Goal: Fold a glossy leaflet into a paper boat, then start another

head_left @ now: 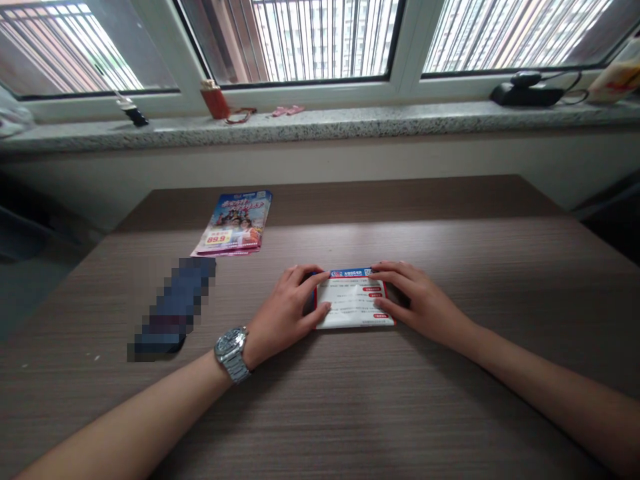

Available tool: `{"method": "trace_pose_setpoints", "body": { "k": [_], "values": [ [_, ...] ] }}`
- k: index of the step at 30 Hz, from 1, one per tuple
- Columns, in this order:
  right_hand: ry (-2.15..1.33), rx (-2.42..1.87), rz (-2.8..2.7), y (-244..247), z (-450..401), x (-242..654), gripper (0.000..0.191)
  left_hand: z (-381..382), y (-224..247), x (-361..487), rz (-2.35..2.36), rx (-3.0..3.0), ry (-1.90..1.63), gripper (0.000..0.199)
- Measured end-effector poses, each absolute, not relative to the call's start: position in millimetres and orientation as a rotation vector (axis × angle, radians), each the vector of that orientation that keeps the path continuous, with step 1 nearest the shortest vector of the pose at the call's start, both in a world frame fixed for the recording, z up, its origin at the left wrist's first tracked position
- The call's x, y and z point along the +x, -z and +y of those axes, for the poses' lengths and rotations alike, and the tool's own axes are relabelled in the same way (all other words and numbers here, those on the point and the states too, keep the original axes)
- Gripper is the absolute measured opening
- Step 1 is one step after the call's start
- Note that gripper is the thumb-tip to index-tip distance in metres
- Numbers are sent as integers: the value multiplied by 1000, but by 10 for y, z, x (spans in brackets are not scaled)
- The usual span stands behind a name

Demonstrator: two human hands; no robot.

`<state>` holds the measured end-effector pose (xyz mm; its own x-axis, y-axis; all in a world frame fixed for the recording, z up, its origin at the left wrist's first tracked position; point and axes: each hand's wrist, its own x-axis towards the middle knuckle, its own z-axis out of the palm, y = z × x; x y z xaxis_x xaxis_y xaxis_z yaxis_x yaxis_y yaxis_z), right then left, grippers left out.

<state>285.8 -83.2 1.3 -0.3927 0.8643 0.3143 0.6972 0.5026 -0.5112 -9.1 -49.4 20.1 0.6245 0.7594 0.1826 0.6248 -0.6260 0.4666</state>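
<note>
A folded leaflet (350, 303) lies on the table before me, its white printed side up, with a blue band along the far edge and red labels. My left hand (287, 307) holds its left side, thumb on the paper and index finger at the far left corner. At the right side, my right hand (427, 303) has its thumb on the sheet and its fingers curled at the far right corner. The undersides of both hands are hidden. A metal watch (233, 353) is on my left wrist.
A stack of colourful flyers (235, 223) lies at the back left of the wood-grain table (350, 413). Nearer me is a dark, pixelated flat object (175, 307). On the stone windowsill (350, 127) stand a red item (215, 100) and a black device with a cable (526, 92).
</note>
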Motion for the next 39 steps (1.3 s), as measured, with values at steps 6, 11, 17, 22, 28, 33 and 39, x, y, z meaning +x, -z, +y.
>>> {"method": "trace_pose_setpoints", "body": {
  "k": [6,11,17,22,28,33,39],
  "values": [
    [-401,-1303,-2212,-36,-803,2849,32,-491,-218,-61,1136,2446,-508,48],
    [-406,-1329,-2200,-39,-766,2826,31,-470,-240,-45,1149,2414,-518,47],
    [-404,-1316,-2169,-13,-760,2811,29,-397,-296,19,1186,2354,-553,35],
    [-422,-1328,-2164,5,-760,2819,29,-343,-344,83,1264,2374,-494,34],
    [-460,-1308,-2173,-20,-738,2825,28,-330,-406,115,1437,2368,-284,38],
    [-466,-1303,-2191,-25,-711,2830,28,-325,-394,112,1470,2334,-277,36],
    [-486,-1299,-2199,-14,-695,2835,30,-312,-375,100,1465,2259,-284,36]
  ]
}}
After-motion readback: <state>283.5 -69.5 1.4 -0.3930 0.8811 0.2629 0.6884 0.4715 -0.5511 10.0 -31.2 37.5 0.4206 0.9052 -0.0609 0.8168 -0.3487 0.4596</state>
